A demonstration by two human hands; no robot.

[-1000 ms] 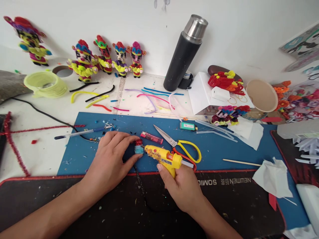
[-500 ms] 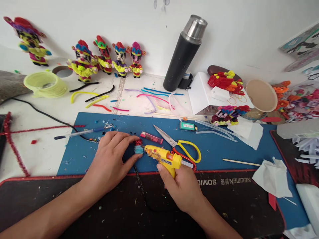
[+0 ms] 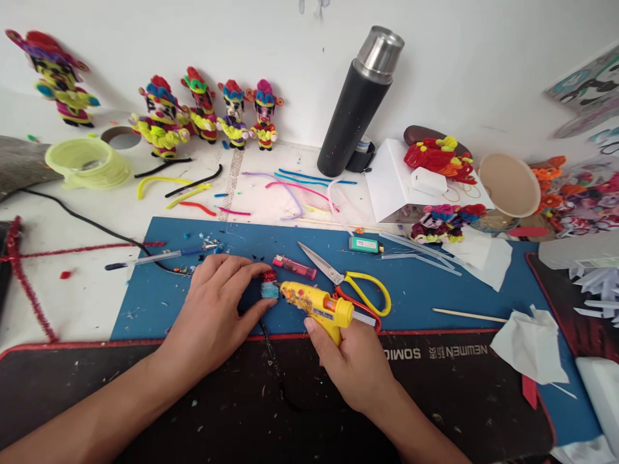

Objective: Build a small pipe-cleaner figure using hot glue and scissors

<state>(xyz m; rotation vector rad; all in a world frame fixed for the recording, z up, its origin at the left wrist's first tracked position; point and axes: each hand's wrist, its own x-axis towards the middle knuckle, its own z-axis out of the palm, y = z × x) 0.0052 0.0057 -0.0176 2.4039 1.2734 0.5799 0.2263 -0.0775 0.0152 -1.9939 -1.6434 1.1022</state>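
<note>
Between the thumb and index finger of my left hand (image 3: 220, 309) is a small red and light-blue piece (image 3: 269, 288), held over the blue mat (image 3: 411, 290). My right hand (image 3: 355, 361) grips a yellow glue gun (image 3: 314, 304) by its handle. The gun's nozzle points left and is right at the side of the piece; whether they touch is too small to tell. Just behind the gun lie a pink lighter (image 3: 294, 267) and scissors (image 3: 329, 269) with yellow and red handles.
A black thermos (image 3: 355, 103) stands at the back. Several pipe-cleaner figures (image 3: 235, 116) line the wall. A pen (image 3: 159, 258) lies left, a green lighter (image 3: 365, 245) behind the scissors, a wooden stick (image 3: 469, 316) and crumpled tissue (image 3: 529, 345) right. A black cable (image 3: 82, 216) crosses the left side.
</note>
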